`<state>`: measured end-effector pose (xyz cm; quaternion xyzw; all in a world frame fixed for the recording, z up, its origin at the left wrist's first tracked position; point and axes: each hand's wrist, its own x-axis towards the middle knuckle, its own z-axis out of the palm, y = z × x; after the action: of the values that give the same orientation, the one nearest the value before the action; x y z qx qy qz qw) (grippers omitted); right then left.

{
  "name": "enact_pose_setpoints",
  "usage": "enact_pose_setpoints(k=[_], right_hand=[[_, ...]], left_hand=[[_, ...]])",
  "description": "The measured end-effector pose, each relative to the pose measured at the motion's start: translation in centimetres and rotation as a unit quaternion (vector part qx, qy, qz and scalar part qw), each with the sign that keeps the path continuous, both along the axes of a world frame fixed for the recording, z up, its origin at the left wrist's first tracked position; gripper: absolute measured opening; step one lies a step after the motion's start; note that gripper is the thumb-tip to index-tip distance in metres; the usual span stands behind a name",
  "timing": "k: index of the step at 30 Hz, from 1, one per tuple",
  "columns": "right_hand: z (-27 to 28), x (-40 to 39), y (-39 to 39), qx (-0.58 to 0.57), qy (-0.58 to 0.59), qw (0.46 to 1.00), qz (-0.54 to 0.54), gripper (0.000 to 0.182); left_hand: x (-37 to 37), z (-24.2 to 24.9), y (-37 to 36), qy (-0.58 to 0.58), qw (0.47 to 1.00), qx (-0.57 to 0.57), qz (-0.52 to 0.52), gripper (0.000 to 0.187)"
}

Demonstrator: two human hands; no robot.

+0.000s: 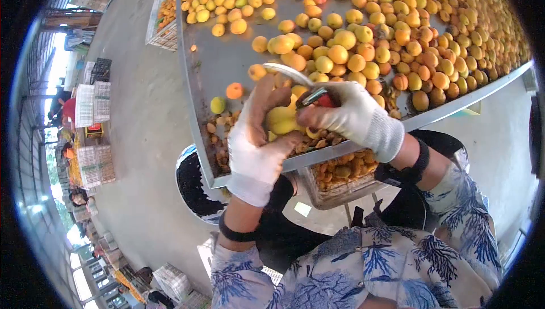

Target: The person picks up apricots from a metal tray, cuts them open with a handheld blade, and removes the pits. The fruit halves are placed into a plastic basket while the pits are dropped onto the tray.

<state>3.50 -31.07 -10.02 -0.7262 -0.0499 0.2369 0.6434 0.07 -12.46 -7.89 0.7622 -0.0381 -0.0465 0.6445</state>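
Both of my hands wear white gloves with stained fingers and are over the near edge of a metal table [227, 53] covered in yellow-orange fruit. My left hand [255, 133] is curled around a yellow fruit [282, 119], thumb below it and fingers behind. My right hand [346, 110] is closed on a small tool [313, 97] with a shiny metal part and a red part, held against the fruit's right side. A curved pale strip [288, 73] shows just above the hands; what it belongs to is unclear. Small brown pieces [326, 140] lie under the hands.
A basket of orange halves [347, 170] sits below the table's near edge. A dark round tub [198, 184] stands on the floor left of it. Beyond the table's left side is a white crate of fruit [164, 17]. Stacked crates [93, 104] and people are far left.
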Motion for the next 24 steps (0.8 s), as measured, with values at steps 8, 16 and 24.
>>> enact_pose_setpoints(k=[8, 16, 24], right_hand=[[1.5, -0.8, -1.0, 0.179, 0.165, 0.968, -0.054, 0.029], [1.5, -0.6, -1.6, -0.097, -0.236, 0.967, 0.002, 0.037], [1.2, -0.9, -1.8, -0.2, -0.335, 0.913, 0.117, 0.029]], left_hand=[[-0.7, 0.7, -3.8, 0.02, 0.985, -0.167, 0.034, 0.066], [-0.5, -1.9, -1.8, 0.041, 0.98, -0.182, 0.074, 0.069], [-0.5, -3.2, 0.8, 0.003, 0.994, -0.073, 0.083, 0.083]])
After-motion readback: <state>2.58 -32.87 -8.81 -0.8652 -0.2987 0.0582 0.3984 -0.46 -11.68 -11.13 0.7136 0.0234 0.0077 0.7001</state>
